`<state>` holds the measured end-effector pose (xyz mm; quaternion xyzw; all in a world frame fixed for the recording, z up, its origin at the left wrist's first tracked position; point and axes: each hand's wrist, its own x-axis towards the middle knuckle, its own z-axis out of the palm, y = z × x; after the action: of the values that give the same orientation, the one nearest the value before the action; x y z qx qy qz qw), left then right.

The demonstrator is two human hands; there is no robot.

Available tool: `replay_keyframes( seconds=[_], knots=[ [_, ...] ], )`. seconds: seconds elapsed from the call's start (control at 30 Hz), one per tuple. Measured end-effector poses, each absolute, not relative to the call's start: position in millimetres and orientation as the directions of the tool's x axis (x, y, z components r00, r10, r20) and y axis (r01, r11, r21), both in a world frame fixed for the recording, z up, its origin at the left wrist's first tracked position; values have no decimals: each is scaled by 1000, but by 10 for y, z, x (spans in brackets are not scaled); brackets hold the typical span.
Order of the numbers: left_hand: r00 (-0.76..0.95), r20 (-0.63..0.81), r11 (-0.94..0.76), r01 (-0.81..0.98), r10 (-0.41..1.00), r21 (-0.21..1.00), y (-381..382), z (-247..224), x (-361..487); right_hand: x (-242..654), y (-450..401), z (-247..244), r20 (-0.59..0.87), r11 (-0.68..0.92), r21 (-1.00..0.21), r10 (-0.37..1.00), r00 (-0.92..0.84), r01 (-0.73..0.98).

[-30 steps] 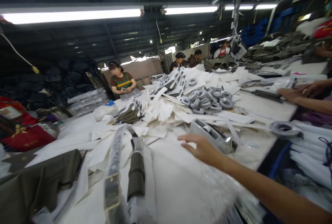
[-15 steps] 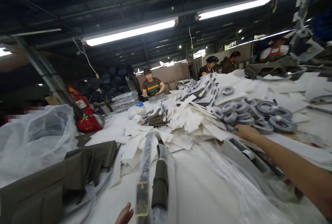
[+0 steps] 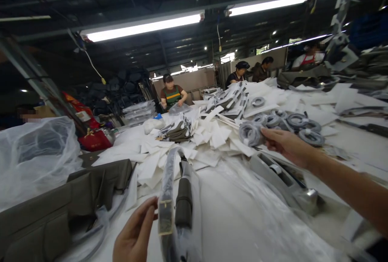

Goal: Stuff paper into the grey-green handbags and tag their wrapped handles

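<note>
My right hand is closed on a plastic-wrapped coiled grey strap, pinching its right side just above the table. Behind it lie several more coiled straps. My left hand is partly curled and open, its fingertips at the left edge of a plastic-wrapped strap with a gold-coloured buckle frame. Whether they touch it I cannot tell. Beside this strap stands a dark olive rolled piece, apparently part of the same bag, seen edge-on.
White sheets are heaped across the middle. Olive fabric pieces lie at left, before a clear plastic bag. A grey tape dispenser-like object and crumpled plastic film lie at right. Co-workers sit across the table.
My right hand has taken hold of a coiled strap and lifted it leftward out of the pile. My left hand has come up into view beside the buckled strap.
</note>
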<state>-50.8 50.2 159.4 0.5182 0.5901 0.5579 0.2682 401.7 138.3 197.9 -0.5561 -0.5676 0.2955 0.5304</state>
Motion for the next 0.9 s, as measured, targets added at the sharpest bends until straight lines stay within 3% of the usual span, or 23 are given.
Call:
replay_keyframes(
  seconds=[0.07, 0.13, 0.27, 0.37, 0.43, 0.57, 0.7, 0.8, 0.9],
  knots=[
    [-157, 238, -182, 305, 958, 935, 687, 1676, -521, 3582, 1271, 2017, 130, 135, -990, 987, 98, -43],
    [39, 209, -211, 296, 977, 932, 851, 1759, -486, 3176, 1206, 1976, -7, -5, -949, 1000, 4, -314],
    [295, 206, -290, 273, 933, 917, 1034, 1940, -285, 2472, 1163, 1805, -123, -196, -845, 977, -175, -499],
    [402, 253, -371, 249, 880, 894, 1072, 2007, -142, 2059, 1146, 1720, -61, -181, -861, 965, -257, -475],
    [359, 261, -368, 273, 896, 889, 1067, 2000, -106, 1871, 1114, 1694, 47, -74, -911, 959, -281, -405],
    [209, 244, -296, 274, 947, 915, 1025, 1935, -159, 1707, 1011, 1657, 269, 268, -963, 932, -244, -36],
    [178, 178, -214, 214, 968, 953, 986, 1917, -245, 1660, 929, 1648, 418, 487, -823, 868, -267, 293],
    [178, 149, -180, 176, 973, 968, 966, 1974, -307, 1620, 919, 1698, 406, 480, -820, 872, -274, 310],
    [125, 147, -167, 166, 981, 972, 945, 2080, -371, 1565, 937, 1754, 341, 404, -890, 898, -280, 213]
  ],
)
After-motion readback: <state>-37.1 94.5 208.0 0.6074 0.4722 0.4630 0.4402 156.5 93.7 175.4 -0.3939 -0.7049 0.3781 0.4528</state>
